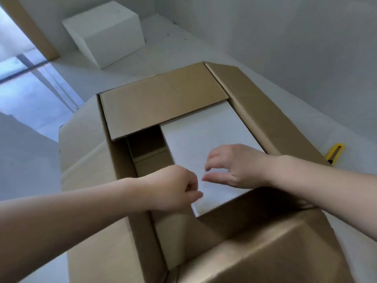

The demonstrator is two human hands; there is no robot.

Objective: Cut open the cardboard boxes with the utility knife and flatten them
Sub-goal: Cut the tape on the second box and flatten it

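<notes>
1. Nearest, the brown cardboard box point(265, 242) stands open, flaps spread, a white box point(204, 137) inside.
2. Left hand point(173, 188) and right hand point(238, 166) hover over it, fingers loosely curled, holding nothing, probably to lift it out.
3. Utility knife point(335, 153) lies aside on the floor, unneeded now.

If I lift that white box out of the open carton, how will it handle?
The white box probably stays stiff: its faces look flat. Its smooth top may be slippery. It sits close against the carton wall, so it may bind coming out.
</notes>
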